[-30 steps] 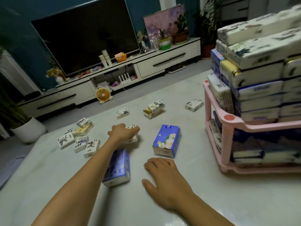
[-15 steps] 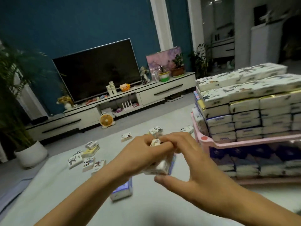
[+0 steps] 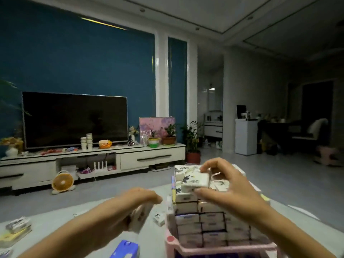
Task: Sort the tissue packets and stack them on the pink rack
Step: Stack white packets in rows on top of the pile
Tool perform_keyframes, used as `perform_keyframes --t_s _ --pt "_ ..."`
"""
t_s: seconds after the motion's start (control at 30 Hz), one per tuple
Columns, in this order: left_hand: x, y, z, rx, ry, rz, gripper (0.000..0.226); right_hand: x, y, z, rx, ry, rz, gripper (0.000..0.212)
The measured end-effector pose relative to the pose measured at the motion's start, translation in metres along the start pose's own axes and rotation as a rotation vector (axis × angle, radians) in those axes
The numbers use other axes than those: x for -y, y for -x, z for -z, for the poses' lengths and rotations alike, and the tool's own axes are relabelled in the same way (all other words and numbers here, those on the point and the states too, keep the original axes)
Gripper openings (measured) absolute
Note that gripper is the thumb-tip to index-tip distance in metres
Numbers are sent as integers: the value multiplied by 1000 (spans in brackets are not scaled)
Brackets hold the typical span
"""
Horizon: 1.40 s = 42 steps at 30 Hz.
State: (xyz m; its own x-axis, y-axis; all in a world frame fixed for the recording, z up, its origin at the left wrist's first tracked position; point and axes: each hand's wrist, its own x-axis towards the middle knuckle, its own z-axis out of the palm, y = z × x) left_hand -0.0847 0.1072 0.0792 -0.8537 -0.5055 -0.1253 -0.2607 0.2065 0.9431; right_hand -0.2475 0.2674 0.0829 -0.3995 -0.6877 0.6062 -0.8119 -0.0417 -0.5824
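Tissue packets in white printed wrappers (image 3: 204, 209) fill the upper tier of the pink plastic rack (image 3: 186, 247) in tight rows. One more small white tissue packet with a dark ink print (image 3: 195, 181) is in our right hand (image 3: 229, 189), just at the top front corner of that stack. Our thumb lies under its near edge and our fingers (image 3: 210, 165) curl over its far edge, a narrow pinch across the packet. Our left hand (image 3: 141, 199) hovers lower, beside the rack's left wall, with fingers curled down over another white printed packet (image 3: 139, 217). Blur hides exactly how it is gripped.

To place well, we judge that the pinched packet should come down flat, with its edges lined up with the row beneath and its print matching its neighbours, since like belongs with like. The stack is tall and the wrappers look slippery, so we should set it down rather than drop it. Our thumb can then slide out from under while the fingers steady it from above. The left hand should hold back from the rack until the right is clear.

On the pale tabletop (image 3: 55, 226) more remain: a small white packet (image 3: 159, 218) just beside the rack, a blue packet (image 3: 124, 248) nearer us, and a loose heap (image 3: 17, 224) far left.
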Motion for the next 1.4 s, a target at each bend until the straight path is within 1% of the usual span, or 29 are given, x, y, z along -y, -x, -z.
perform_keyframes --t_s 0.07,0.17,0.23,0.3,0.33,0.4,0.43,0.47,0.5,0.53,0.57,0.63,0.67,0.7,0.77,0.83,0.87,0.93,1.0,1.07,1.17,1.2,1.23,1.33,1.4 --pt "-1 -5 9 16 65 7 72 -10 -19 1 3 92 -15 32" --pt "-6 -7 8 14 57 -30 74 -19 -34 -9 100 162 23 28" --pt "-9 -6 5 -41 23 -68 65 -23 -37 -17 154 217 54 26" --pt "-12 -5 -1 -125 -76 -113 56 -25 -37 -21 180 286 77 23" --pt "-13 -4 -3 -162 -138 -145 58 -27 -35 -22 183 319 85 21" --pt "-17 -4 -9 -196 -241 -222 76 -24 -29 -18 167 353 106 18" --pt "-19 -3 -12 -199 -276 -255 87 -19 -25 -16 141 330 108 17" --pt "-21 -1 -17 -197 -310 -290 91 -11 -20 -13 112 263 92 17" --pt "-24 2 -22 -193 -349 -338 88 -2 -14 -10 93 148 60 20" --pt "-26 4 -28 -192 -395 -401 80 7 -10 -8 105 9 18 26" --pt "-28 5 -33 -201 -449 -479 71 17 -5 -7 152 -115 -25 31" --pt "-33 4 -44 -258 -578 -633 58 29 1 -7 223 -252 -77 28" --pt "-35 1 -48 -287 -630 -686 58 31 2 -6 205 -291 -94 25" --pt "-36 -2 -51 -306 -661 -726 61 31 1 -5 169 -321 -118 24" --pt "-38 -11 -55 -314 -655 -760 80 29 -2 1 102 -359 -189 27" --pt "-37 -21 -51 -355 -622 -723 100 23 -9 10 15 -347 -247 29" --pt "-34 -26 -47 -387 -619 -679 102 17 -15 17 -42 -306 -263 29" --pt "-26 -36 -39 -422 -643 -565 98 3 -28 26 -104 -184 -305 30" --pt "-18 -44 -36 -399 -632 -457 86 -10 -38 28 -65 -77 -367 31" --pt "-15 -49 -38 -367 -573 -404 73 -19 -43 22 -6 9 -402 30" --pt "-13 -55 -41 -356 -560 -421 51 -29 -41 16 43 306 -327 31" --pt "-11 -57 -41 -356 -560 -424 47 -30 -39 16 53 369 -295 32" --pt "-9 -60 -41 -357 -556 -419 47 -30 -38 17 71 385 -274 32" --pt "-2 -68 -41 -384 -552 -401 57 -30 -34 18 142 322 -264 25" --pt "-2 -69 -43 -407 -567 -409 58 -31 -33 18 138 297 -259 23"
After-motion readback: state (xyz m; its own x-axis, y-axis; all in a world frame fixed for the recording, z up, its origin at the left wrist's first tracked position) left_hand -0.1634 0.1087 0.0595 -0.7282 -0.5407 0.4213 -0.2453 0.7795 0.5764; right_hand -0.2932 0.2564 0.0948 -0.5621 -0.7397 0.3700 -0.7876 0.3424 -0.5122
